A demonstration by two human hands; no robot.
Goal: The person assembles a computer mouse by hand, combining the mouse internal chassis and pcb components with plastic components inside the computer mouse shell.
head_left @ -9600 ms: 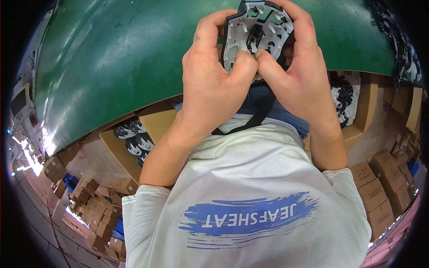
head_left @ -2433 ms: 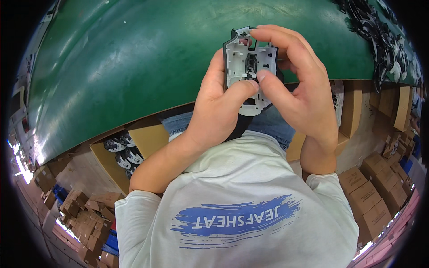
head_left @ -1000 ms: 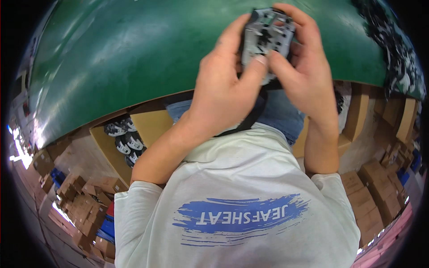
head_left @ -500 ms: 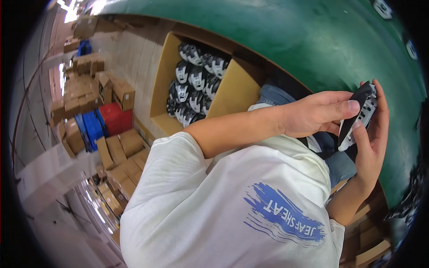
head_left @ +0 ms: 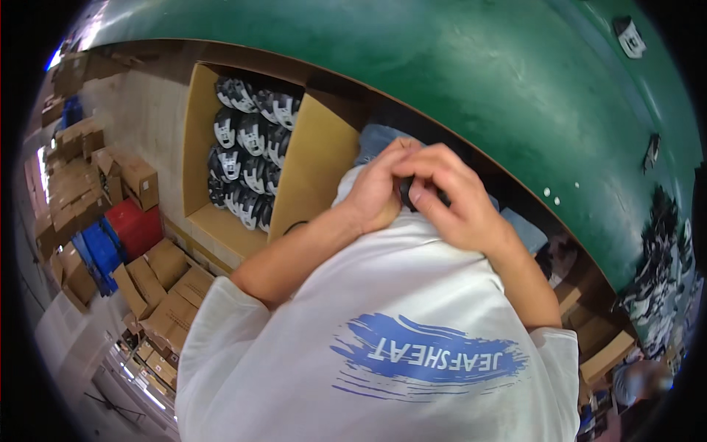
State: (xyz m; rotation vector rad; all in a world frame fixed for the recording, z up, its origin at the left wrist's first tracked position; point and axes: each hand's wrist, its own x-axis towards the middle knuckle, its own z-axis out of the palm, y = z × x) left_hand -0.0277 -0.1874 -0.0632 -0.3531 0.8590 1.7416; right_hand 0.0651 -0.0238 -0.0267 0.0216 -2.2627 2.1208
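Close to my waist, my left hand [head_left: 378, 186] and my right hand [head_left: 458, 199] meet with curled fingers. Between them shows a small stretch of a black part [head_left: 406, 193]; its remaining shape is covered by my fingers and shirt. My right thumb presses against this part, and my left fingers close around its other side. To the left of my hands stands an open cardboard box [head_left: 318, 151], holding rows of black-and-white plastic parts [head_left: 250, 134].
A green tabletop [head_left: 471, 88] stretches along the far side. On it lie a black-and-white piece [head_left: 630, 38], a dark piece [head_left: 652, 153], small white discs [head_left: 547, 191] and a heap of parts [head_left: 655, 258]. Cartons [head_left: 74, 169], a red crate [head_left: 136, 230] and blue crates [head_left: 99, 254] are left.
Both hands have come left and in toward my waist from over the right edge. The black-and-white part, plainly seen before, is now mostly hidden. The view has shifted right.
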